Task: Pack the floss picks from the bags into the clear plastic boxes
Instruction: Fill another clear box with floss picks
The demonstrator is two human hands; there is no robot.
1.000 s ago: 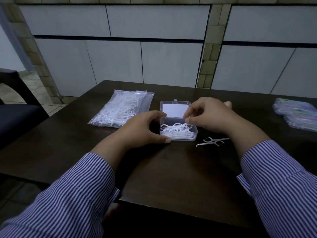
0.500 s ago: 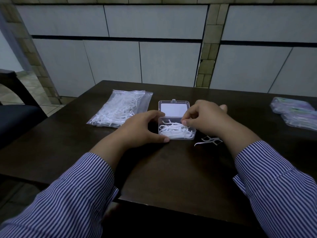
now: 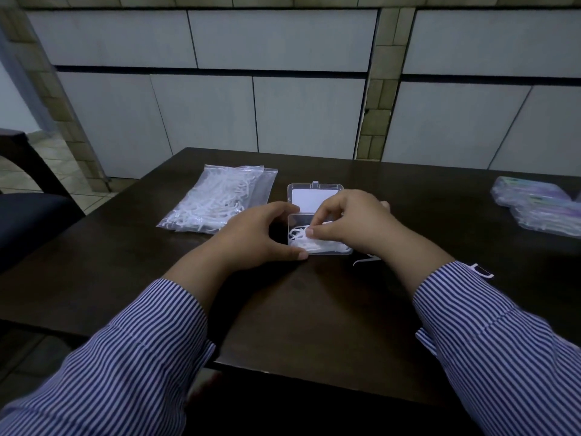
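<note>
On the dark table (image 3: 314, 309), the open clear box (image 3: 317, 247) is braced at its left side by the left hand (image 3: 251, 237), thumb at the near corner and fingers curled round the far one. Picks (image 3: 301, 242) already in the box are pinched by the curled fingers of the right hand (image 3: 352, 221), and loose picks (image 3: 366, 259) lie just right of the box. Farther left a bag (image 3: 217, 199) of picks is seen, and filled boxes (image 3: 540, 206) are set at the far right.

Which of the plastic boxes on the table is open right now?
The clear plastic box between the hands, lid flat behind it, white floss picks inside. The packed boxes at the table's right edge appear closed and lie untouched.
</note>
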